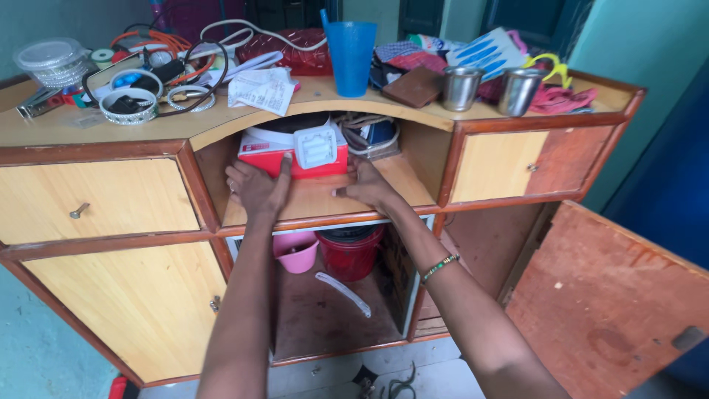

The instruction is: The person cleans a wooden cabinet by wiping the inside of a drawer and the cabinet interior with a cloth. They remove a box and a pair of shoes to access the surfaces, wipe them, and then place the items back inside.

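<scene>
A flat red and white cardboard box with a white plastic rectangular part standing at its front sits in the open curved shelf of a wooden cabinet, towards the shelf's left rear. It looks stiff and fairly light, with smooth printed faces that may be a little slippery, so the two short ends seem the soundest places to take hold. The left hand lies flat against the box's left front corner, fingers spread and open, pressing but not closed around it. The right hand rests at the box's right end near the shelf's front edge, also open, fingertips touching the box or the shelf board; which, I cannot tell. Behind the box lies a coiled cord. On the cabinet top stand a blue plastic tumbler and two steel cups. Below the shelf sit a pink plastic mug and a red bucket.
</scene>
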